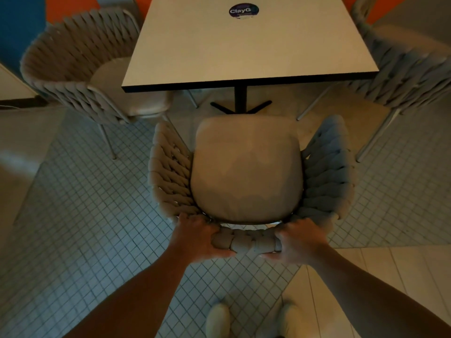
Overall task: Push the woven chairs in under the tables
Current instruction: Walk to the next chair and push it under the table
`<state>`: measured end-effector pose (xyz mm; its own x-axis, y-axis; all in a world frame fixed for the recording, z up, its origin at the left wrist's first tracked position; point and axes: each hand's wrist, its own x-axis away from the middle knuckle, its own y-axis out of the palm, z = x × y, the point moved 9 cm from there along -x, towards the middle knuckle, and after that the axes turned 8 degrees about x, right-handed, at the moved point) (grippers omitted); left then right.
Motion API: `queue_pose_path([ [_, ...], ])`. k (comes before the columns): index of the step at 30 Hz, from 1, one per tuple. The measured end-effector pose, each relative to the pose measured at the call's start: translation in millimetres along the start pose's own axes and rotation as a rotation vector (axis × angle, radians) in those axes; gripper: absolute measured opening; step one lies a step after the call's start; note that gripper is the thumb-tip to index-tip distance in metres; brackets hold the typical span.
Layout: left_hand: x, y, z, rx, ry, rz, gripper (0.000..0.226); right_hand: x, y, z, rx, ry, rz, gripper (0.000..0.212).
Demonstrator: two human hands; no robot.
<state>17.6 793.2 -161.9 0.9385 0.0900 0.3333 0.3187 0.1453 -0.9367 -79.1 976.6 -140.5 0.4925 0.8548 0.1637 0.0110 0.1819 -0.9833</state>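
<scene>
The left hand (200,236) is curled tight around the top rail of the near grey woven rope chair (249,176), fingers over the inner side and thumb under the rail on the near side. The right hand (299,241) grips the same rail just to the right in the same way, so a short stretch of thick braided rope shows between the two hands. Both forearms reach in from the near edge.

This chair stands on the small-tiled grey floor (85,215) with its back towards the viewer. Its pale beige square seat cushion (246,169) lies flat in the frame, flanked by two curved woven sides. The front edge of the seat is near the black cross foot of the white square worktop with a dark edge (244,45), but the seat is not under the top.

A second woven chair (80,67) stands at the left of the worktop, its cushion partly under the corner. A third woven chair (410,67) stands at the right. A round dark sticker (243,11) sits on the far part of the worktop. Two pale shoes (218,320) show at the near edge.
</scene>
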Motion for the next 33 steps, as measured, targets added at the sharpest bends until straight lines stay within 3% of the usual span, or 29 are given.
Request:
queue_pose_path([
  [11, 3.4, 3.6, 17.6, 0.005, -0.031, 0.055, 0.106, 6.6, -1.5, 11.8, 0.002, -0.02, 0.024, 0.07],
  [14, 6.7, 4.0, 28.6, 0.046, -0.045, 0.077, 0.111, 16.5, 1.0, 15.1, -0.032, -0.046, -0.018, 0.079],
  [17, 9.1, 7.3, 33.9, 0.036, -0.036, 0.105, 0.102, 22.2, 8.1, 18.3, -0.036, -0.036, -0.054, 0.084],
  [24, 12.3, 15.5, 25.4, 0.037, -0.036, -0.019, 0.105, 24.6, 11.5, 6.1, -0.029, -0.034, -0.017, 0.076],
  [33, 19.1, 18.9, 24.2, 0.059, -0.068, -0.004, 0.118, 26.6, 11.4, 5.0, -0.011, 0.014, -0.08, 0.077],
])
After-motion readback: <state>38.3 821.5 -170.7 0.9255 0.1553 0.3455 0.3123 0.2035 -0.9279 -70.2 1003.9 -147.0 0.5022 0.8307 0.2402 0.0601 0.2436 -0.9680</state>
